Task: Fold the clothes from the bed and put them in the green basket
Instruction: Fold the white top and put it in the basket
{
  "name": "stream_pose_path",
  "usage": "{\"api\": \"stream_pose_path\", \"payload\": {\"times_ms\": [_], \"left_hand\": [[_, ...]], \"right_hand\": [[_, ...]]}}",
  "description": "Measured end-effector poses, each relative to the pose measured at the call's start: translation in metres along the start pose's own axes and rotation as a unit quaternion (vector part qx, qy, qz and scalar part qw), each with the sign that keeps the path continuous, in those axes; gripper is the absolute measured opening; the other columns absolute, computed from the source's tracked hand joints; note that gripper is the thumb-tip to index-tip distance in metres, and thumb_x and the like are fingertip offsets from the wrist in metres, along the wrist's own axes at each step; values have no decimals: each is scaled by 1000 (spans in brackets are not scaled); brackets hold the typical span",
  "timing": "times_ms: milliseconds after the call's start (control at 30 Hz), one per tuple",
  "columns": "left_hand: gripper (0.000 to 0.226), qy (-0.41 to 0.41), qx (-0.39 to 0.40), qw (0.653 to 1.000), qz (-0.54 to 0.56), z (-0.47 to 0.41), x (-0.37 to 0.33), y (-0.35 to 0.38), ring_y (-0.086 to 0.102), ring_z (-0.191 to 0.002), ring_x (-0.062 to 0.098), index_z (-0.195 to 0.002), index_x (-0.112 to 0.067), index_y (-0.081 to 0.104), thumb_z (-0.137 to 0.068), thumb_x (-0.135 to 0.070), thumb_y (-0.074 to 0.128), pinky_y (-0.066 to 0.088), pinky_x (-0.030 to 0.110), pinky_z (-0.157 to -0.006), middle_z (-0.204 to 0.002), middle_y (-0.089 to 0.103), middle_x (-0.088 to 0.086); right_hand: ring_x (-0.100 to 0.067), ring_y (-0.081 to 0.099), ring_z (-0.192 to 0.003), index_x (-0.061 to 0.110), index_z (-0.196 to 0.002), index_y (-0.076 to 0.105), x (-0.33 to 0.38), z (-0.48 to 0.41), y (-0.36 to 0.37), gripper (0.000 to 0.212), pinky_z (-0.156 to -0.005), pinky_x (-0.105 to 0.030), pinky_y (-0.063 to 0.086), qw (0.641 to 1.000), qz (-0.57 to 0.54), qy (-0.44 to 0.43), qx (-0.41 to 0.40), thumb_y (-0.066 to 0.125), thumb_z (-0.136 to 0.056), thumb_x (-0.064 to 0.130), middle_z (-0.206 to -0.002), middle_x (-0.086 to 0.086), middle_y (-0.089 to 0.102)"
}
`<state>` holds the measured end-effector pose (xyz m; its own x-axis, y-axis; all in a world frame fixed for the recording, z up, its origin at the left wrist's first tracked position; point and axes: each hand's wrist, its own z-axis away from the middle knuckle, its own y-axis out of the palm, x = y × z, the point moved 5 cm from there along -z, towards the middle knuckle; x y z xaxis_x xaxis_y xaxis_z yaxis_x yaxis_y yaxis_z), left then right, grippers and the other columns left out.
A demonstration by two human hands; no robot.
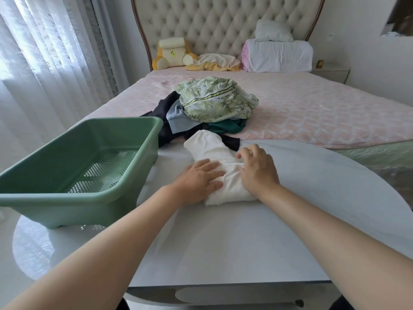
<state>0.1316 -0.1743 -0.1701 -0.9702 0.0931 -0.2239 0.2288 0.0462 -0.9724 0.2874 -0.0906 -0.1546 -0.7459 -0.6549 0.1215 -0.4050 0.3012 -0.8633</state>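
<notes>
Currently left hand is lying flat, fingers straight, pressing the white garment down, probably to set the fold. Right hand is arching over it, fingers bent; can't tell if it's pinching. Garment is sitting on the grey table beside the green basket. Unfolded pile is waiting on the pink bed, curtains hanging left.

We see a white garment on the counter — left hand flat on it, right hand arched — beside the green basket; clothes heaped on the bed.
</notes>
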Motion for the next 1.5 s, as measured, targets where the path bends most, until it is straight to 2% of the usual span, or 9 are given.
{"api": "stream_pose_path", "payload": {"times_ms": [200, 400, 633, 867, 1067, 1133, 1267, 1400, 1500], "left_hand": [[21, -44, -245, 962, 109, 27, 2, -31, 55, -93, 15, -102, -26, 55, -89, -34, 69, 47, 34, -79, -102, 58, -11], [42, -194, -123, 959, 166, 58, -6, -8, 58, -65, 9, -70, -22, 56, -70, -61, 73, 46, 30, -60, -68, 63, -10], [28, -248, -97, 925, 271, 63, 9, -1, 50, -45, 7, -63, -18, 71, -81, -38, 79, 43, 21, -53, -55, 65, -9], [28, -254, 20, 957, 140, 66, 19, -5, 60, -65, 12, -65, -21, 67, -84, -41, 71, 49, 26, -68, -70, 70, -7], [32, 12, -239, 968, -76, 53, -30, -38, 52, -96, 21, -98, -21, 51, -82, -46, 61, 43, 33, -81, -101, 51, -5], [52, 90, -181, 973, -110, 42, -36, -28, 46, -124, 22, -123, -20, 54, -84, -54, 59, 42, 38, -100, -131, 50, -2], [108, -4, 40, 994, -101, 30, -12, 4, -8, -153, 16, -159, -21, 3, -81, -76, 52, 5, 38, -124, -166, -6, -5], [116, -4, 28, 999, -41, 30, 2, 7, -4, -152, 13, -159, -23, 5, -74, -77, 61, 11, 37, -124, -166, -3, -9], [113, 27, -31, 999, -13, 34, -1, 2, 15, -150, 13, -157, -24, 21, -68, -73, 70, 21, 35, -120, -163, 20, -10]], "right_hand": [[-17, 46, -74, 19, -82, 52, 18, 32, -18, 11, -67, -33, 38, 970, -85, -227, 28, 58, -76, 27, -83, 6, 48], [-11, 53, -79, 20, -84, 58, -1, 42, -15, 23, -69, -32, 49, 966, -148, -200, 76, 72, -79, 39, -87, 10, 59], [-6, 68, -95, 19, -74, 72, -15, 34, -13, 19, -75, -25, 49, 973, -175, -108, 105, 83, -80, 32, -101, 10, 75], [-4, 65, -101, 15, -77, 69, -19, 33, -6, 18, -78, -15, 44, 971, -169, -112, 127, 80, -85, 28, -104, 5, 73], [-20, 51, -124, 22, -93, 52, 2, 40, -7, 28, -98, -36, 46, 968, -110, -150, 168, 70, -72, 28, -138, 1, 48], [-18, 41, -136, 27, -119, 46, 6, 42, -3, 50, -107, -36, 41, 960, -114, -112, 228, 66, -73, 27, -150, 5, 33], [-16, 20, -150, 31, -154, 25, 12, 36, 2, 84, -119, -33, 29, 956, -73, -98, 266, 62, -80, 17, -166, 5, 8], [-21, 25, -149, 18, -142, 48, 13, 29, 0, 58, -116, -32, 31, 963, -78, -66, 251, 58, -85, 19, -165, -2, 17], [-26, 52, -127, 18, -94, 61, 13, 20, -10, 30, -102, -39, 42, 972, -101, -66, 202, 47, -76, 37, -128, -1, 61]]}}
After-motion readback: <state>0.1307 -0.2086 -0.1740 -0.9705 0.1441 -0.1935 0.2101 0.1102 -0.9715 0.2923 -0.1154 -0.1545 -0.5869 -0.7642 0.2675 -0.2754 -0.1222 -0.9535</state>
